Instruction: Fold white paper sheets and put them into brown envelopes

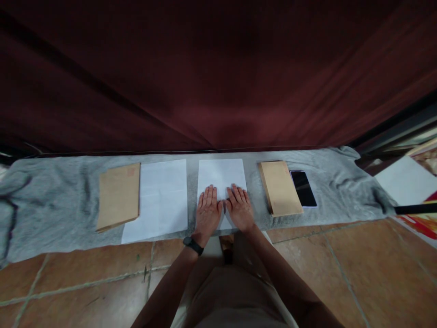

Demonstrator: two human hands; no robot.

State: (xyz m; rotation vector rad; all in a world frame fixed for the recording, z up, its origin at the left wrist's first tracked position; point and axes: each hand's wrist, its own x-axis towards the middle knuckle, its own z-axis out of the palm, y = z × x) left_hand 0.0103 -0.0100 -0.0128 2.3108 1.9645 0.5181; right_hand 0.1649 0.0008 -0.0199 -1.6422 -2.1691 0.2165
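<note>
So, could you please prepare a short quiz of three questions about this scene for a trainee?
1. True or false: the smartphone lies between the two hands.
2. Which wrist wears the black wristwatch? A) right B) left
3. Fill the gap: the left hand and the right hand rest flat on white ...

Key: 1. False; the smartphone lies beside the right stack of brown envelopes. 2. B. 3. Paper.

White is being shown by middle sheet (221,171) and left sheet (164,198) | brown with faint red marks by left envelopes (118,197) and right envelopes (281,189) | lilac-edged black by phone (303,188) | mottled grey by cloth (341,187) | dark red by backdrop (218,91) | pale-gridded orange-brown by floor tiles (303,259)
</note>
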